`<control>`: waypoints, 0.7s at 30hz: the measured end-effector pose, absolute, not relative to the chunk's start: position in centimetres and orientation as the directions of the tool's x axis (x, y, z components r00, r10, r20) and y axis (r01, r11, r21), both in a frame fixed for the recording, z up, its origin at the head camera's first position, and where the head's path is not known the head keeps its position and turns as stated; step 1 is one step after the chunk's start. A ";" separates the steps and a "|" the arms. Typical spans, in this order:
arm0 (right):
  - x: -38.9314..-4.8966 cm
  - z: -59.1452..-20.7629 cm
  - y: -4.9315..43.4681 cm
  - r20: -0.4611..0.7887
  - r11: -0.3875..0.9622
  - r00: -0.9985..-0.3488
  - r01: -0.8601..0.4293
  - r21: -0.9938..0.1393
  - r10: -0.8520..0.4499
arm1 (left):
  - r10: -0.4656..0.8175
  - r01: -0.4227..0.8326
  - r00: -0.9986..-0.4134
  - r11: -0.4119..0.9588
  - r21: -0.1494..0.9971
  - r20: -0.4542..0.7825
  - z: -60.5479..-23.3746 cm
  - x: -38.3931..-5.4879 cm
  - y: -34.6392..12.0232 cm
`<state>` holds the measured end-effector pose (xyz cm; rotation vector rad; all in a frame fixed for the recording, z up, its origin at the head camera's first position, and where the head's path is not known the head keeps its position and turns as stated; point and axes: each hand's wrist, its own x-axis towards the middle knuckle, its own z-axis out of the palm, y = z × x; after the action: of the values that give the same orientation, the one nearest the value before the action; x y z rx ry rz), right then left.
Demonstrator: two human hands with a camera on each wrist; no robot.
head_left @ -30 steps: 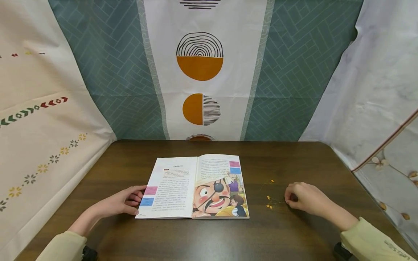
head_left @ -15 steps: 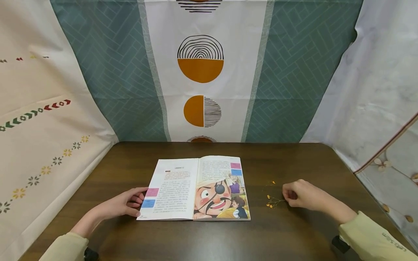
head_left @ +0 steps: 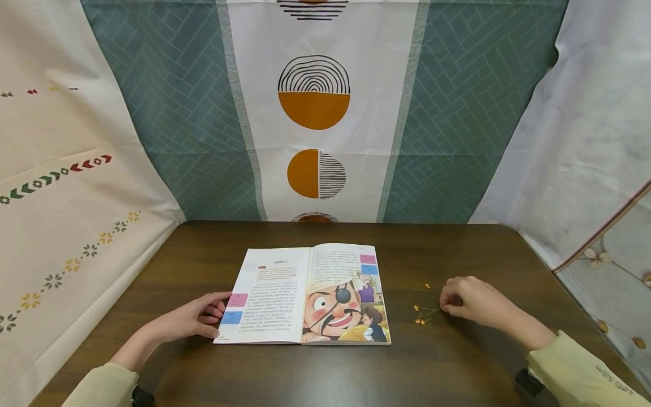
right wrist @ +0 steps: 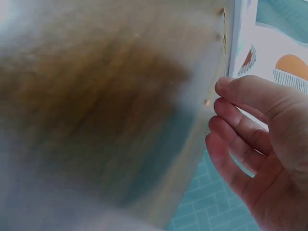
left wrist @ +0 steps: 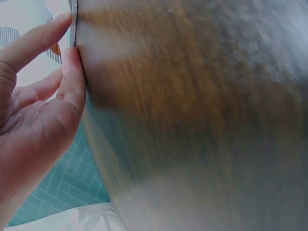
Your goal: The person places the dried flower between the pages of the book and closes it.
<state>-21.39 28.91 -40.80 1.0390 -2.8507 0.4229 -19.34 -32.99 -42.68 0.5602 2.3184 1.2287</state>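
Note:
An open picture book [head_left: 272,299] lies flat on the dark wooden table [head_left: 325,373], a cartoon pirate face on its right page. My left hand [head_left: 188,317] rests at the book's left edge, fingertips touching it near the lower corner; the left wrist view has the fingertips [left wrist: 72,57] against the book's edge. Right of the book, my right hand [head_left: 473,302] pinches the thin stem of a small yellow flower sprig [head_left: 421,315]. Its blooms point toward the book. In the right wrist view the stem [right wrist: 224,53] stands out from the thumb tip.
A second small yellow bloom [head_left: 426,286] lies on the table just beyond the held sprig. Behind the table hangs a green and white patterned cloth [head_left: 325,135]. Pale cloths border the left [head_left: 91,316] and right [head_left: 600,169].
My right hand has shifted slightly left and away from me with the flower sprig. My left hand stays at the book's edge. The head view has tilted a little.

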 end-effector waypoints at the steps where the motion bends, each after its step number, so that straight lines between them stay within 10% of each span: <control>1: -21.5 -40.7 28.9 0.177 0.730 -0.763 -0.646 -0.222 -0.622 | 0.545 0.139 -0.814 0.520 0.843 -0.202 -42.7 -19.3 -33.0; 21: -24.7 -37.3 24.7 0.227 0.737 -0.765 -0.642 -0.209 -0.602 | 0.556 0.141 -0.808 0.500 0.854 -0.193 -42.7 -19.3 -33.0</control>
<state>-24.69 24.67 -37.25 1.0062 -2.7918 0.4168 -19.27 -33.03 -42.74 0.5743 2.2997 1.2504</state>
